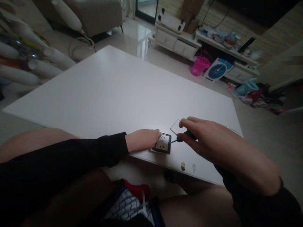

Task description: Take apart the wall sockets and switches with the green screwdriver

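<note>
A wall socket point(162, 143) with a pale face and dark surround lies near the table's front edge. My left hand point(145, 139) is closed on its left side, thumb and fingers at the upper left corner. In my right hand point(194, 130) is a screwdriver point(181, 137) with a dark green handle, its shaft pointing left. The tip meets the socket's right edge. Just beyond the screwdriver, a pale square frame or cover plate point(175, 126) shows by the right fingers; whether they touch it I cannot tell.
The white table point(123, 91) spreads out ahead. A small yellow sticker point(183, 166) and a pale mark point(194, 168) are near its front edge. Past the table stand a pink basket point(200, 65), a blue and white fan point(217, 71) and a low cabinet point(165, 39).
</note>
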A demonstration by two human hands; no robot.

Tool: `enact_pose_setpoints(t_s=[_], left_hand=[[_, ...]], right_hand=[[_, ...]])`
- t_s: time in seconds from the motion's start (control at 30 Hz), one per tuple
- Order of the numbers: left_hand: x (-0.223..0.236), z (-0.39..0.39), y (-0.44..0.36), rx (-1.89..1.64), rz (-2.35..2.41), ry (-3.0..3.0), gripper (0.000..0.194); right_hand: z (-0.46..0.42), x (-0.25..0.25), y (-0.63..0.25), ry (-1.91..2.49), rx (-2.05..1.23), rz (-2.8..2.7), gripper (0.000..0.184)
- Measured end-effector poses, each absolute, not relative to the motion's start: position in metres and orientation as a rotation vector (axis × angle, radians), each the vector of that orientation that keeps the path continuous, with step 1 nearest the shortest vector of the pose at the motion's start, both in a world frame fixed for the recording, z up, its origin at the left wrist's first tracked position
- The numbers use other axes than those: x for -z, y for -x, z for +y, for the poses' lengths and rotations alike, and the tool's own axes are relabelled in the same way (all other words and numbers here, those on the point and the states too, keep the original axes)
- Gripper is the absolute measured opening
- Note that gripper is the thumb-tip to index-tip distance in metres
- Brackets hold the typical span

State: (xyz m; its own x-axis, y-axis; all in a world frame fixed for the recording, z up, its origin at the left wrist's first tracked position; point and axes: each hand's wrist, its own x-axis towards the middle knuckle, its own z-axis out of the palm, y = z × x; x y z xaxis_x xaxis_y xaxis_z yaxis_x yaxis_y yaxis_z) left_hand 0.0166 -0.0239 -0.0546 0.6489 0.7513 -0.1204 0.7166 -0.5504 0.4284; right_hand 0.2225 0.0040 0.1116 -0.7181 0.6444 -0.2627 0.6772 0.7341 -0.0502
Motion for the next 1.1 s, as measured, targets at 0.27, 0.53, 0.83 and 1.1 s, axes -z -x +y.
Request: enact_pose_setpoints(t_s=[0.27,0.53,0.83,1.1], left_hand=[[0.051,-0.024,-0.017,-0.065,1.167,-2.445,0.010],[0.059,-0.024,-0.014,-0.082,1.135,-2.489,0.008],[0.057,-0.024,-0.016,-0.011,1.147,-2.478,0.007],[0.065,-0.024,-0.014,-0.072,1.141,-2.494,0.008]], right_hand=[[0.004,-0.113,-0.223,-0.876,0.251,2.784,0.014],[0.005,-0.114,-0.223,-0.881,0.203,2.758,0.024],[0.004,-0.111,-0.224,-1.013,0.181,2.707,0.013],[0.005,-0.108,-0.224,-1.036,0.166,2.722,0.014]])
